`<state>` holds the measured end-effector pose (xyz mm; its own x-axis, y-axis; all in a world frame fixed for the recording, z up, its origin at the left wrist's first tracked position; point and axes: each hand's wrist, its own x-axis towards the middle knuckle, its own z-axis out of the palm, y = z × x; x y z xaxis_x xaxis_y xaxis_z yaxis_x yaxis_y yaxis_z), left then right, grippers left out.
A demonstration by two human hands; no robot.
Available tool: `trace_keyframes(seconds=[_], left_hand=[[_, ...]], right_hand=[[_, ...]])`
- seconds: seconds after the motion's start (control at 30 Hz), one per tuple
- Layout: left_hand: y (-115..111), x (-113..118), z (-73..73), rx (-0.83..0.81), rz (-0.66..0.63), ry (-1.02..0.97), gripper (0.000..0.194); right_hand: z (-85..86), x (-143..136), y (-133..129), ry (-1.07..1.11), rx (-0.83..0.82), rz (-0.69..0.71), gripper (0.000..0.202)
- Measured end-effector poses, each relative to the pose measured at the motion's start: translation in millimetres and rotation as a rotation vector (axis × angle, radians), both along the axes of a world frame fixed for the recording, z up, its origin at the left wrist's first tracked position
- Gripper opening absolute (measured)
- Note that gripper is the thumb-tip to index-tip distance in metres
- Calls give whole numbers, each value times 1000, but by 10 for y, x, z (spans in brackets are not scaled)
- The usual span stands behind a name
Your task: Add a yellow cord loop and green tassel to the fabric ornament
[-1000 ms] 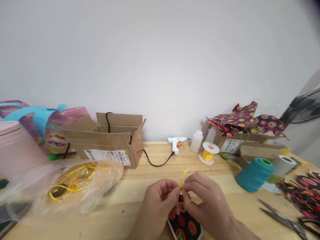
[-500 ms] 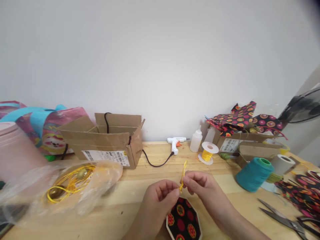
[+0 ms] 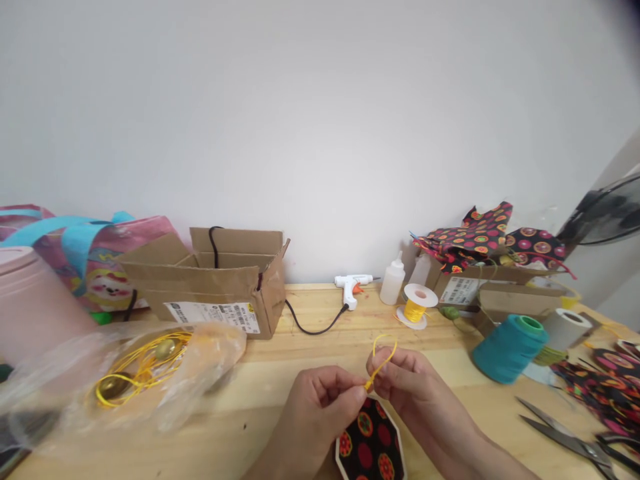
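Between my hands a thin yellow cord (image 3: 384, 363) forms a raised loop with a small knot at its base. My left hand (image 3: 327, 407) pinches the cord at the knot between thumb and forefinger. On the other side, the fingertips of my right hand (image 3: 415, 387) are closed on the cord's loop. Just below them is an octagonal piece (image 3: 373, 443) covered in black fabric with red and orange flower dots and a pale rim. Its top edge is partly hidden by my fingers, so where the cord joins it cannot be seen.
Scissors (image 3: 567, 437) lie open at right, near a teal thread cone (image 3: 510, 350) and patterned fabric strips (image 3: 595, 393). A glue gun (image 3: 350, 288), a squeeze bottle (image 3: 393, 280) and a yellow cord spool (image 3: 415, 310) stand behind. Left are a cardboard box (image 3: 215, 287) and a plastic bag (image 3: 200, 373).
The yellow cord has gone from a narrow upright strand to a wider open loop leaning right. My hands have shifted slightly, the right fingers now lower along the loop.
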<state>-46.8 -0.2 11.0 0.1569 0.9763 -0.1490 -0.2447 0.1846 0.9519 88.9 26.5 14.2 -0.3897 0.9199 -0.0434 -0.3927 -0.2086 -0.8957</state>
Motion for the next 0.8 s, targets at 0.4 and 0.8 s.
trace_keyframes(seconds=[0.4, 0.8], left_hand=[[-6, 17, -49, -26, -15, -72, 25], [-6, 18, -85, -142, -22, -371, 26]], right_hand=[[-43, -5, 41, 200, -157, 28, 13], [52, -14, -3, 265, -241, 15, 15]])
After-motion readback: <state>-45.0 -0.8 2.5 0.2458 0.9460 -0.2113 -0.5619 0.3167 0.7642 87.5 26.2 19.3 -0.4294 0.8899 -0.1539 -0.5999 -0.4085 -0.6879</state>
